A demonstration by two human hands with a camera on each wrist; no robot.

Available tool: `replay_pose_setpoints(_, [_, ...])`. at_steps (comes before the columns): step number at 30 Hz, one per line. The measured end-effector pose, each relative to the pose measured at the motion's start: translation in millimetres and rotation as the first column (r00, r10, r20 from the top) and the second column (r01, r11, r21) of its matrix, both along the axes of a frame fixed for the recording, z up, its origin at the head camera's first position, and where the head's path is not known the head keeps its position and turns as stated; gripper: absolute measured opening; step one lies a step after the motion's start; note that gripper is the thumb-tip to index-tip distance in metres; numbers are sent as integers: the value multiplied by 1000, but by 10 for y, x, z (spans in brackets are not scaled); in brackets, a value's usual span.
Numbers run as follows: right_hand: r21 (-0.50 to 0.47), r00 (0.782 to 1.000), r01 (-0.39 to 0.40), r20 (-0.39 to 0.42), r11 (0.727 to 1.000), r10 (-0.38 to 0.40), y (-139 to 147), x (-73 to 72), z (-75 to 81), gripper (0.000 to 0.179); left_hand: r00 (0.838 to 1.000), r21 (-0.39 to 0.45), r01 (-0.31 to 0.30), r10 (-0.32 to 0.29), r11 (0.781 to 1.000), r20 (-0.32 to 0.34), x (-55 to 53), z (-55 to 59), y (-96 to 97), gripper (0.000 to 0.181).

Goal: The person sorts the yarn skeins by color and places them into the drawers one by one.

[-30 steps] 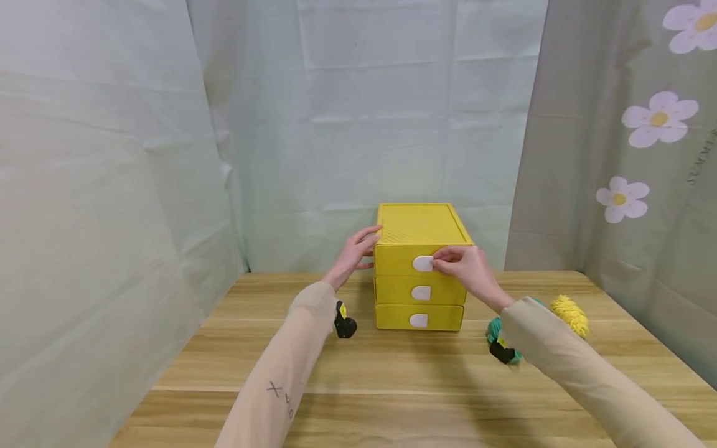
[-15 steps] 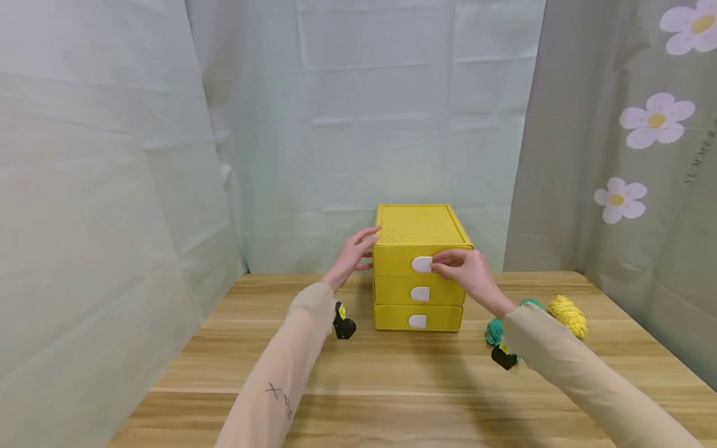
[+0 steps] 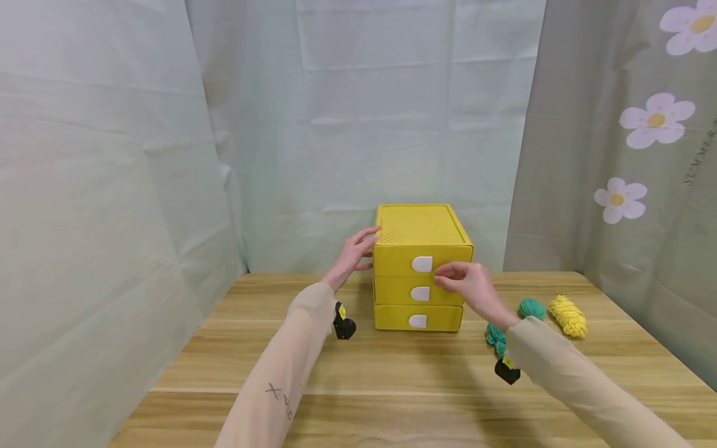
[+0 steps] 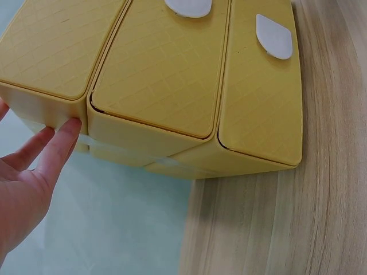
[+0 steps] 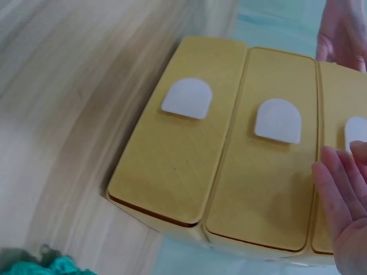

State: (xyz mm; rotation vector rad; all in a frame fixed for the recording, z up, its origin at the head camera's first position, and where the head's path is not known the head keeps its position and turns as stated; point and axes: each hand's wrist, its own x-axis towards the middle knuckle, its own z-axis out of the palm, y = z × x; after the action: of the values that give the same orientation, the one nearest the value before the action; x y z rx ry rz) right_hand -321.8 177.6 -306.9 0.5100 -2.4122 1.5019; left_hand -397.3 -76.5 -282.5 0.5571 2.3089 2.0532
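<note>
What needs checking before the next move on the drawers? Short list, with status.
1. Box steadied: ok. The left hand touches the side of the yellow box.
2. Drawers closed: ok. The top drawer, middle drawer and bottom drawer all look shut.
3. Handle gripped: not ok. The right hand holds none; its fingertips are close to the top handle.
4. Yarn out of the drawers' way: ok. The green yarn and yellow yarn lie on the table, right of the box.
5. Drawer contents known: cannot tell. The fronts hide the insides.
</note>
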Motion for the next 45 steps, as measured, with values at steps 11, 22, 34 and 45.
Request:
replay_pose_setpoints(11, [-16, 1000, -11, -3, 1000, 11, -27, 4, -160, 17, 1000, 3, 8, -8, 1000, -6, 19, 13, 1, 41])
replay_pose_setpoints(22, [-27, 1000, -4, -9, 1000, 4, -55, -8, -281, 16, 1000, 0, 5, -5, 1000, -3, -3, 6, 5, 41])
replay_pose_setpoints(34, [50, 994, 68, -85, 996, -64, -68, -72, -363, 18, 1000, 0, 32, -32, 1000, -2, -21, -7, -8, 42])
replay_pose_setpoints(45, [47, 997, 56, -47, 997, -53, -116, -94, -377, 19, 1000, -5, 16, -16, 1000, -10, 10, -1, -8, 42])
